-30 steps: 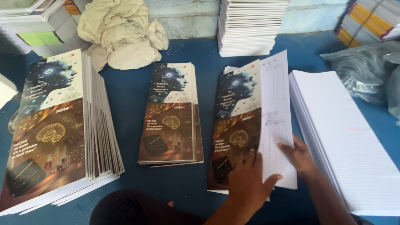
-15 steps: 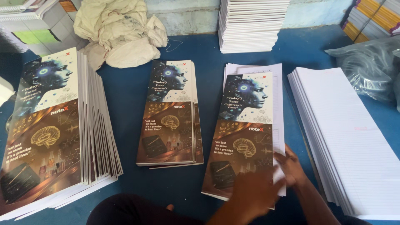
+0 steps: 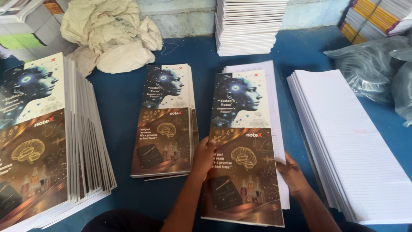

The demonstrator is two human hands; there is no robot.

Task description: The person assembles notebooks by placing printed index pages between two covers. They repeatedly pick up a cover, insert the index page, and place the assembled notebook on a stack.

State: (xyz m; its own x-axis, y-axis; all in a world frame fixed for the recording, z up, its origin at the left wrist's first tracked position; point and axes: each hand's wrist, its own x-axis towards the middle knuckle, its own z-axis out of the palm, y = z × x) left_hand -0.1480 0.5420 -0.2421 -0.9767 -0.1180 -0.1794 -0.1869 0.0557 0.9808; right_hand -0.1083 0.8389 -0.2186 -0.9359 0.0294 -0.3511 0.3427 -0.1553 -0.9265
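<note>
Two hands now square printed cover (image 3: 242, 146) flat onto ruled sheet bundle (image 3: 274, 129), sheet lifted second ago gone. Left hand (image 3: 204, 157) presses left edge, right hand (image 3: 294, 174) grips right edge. Bundle lies between middle cover pile (image 3: 165, 120) and ruled sheet stack (image 3: 352, 141).

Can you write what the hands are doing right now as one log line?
left hand: on left edge of printed cover | right hand: on white sheets beneath | base: blue table

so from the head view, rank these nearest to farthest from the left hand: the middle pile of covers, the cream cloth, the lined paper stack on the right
Measured from the left hand, which rests on the left edge of the printed cover:
1. Middle pile of covers, right beside it on its left.
2. Lined paper stack, across to the right.
3. Cream cloth, far back left.
</note>
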